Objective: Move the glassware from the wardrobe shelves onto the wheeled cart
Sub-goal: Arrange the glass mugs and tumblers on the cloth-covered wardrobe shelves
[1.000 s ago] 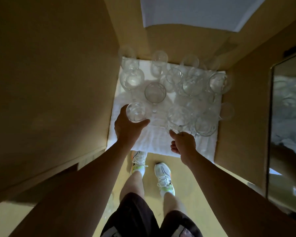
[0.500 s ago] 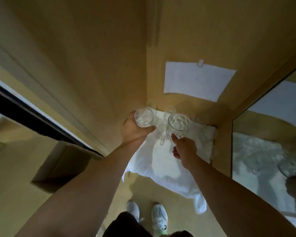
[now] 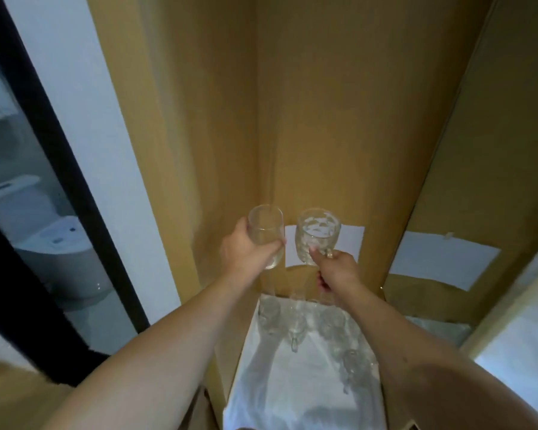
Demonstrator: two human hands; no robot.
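My left hand grips a plain clear tumbler around its side, lifted in front of the wardrobe's back wall. My right hand pinches a patterned glass mug low down near its handle, holding it upright beside the tumbler. Below both hands, several more glasses stand on a white cloth that covers the wardrobe shelf. The wheeled cart is not in view.
Brown wardrobe walls enclose the shelf on three sides, with white paper sheets stuck to the back. On the left, a black-framed glass door shows a toilet behind it. A mirror edge is at the right.
Both hands have lifted their glasses up off the shelf cloth, and my view has tilted upward and to the left, so the doorway now shows.
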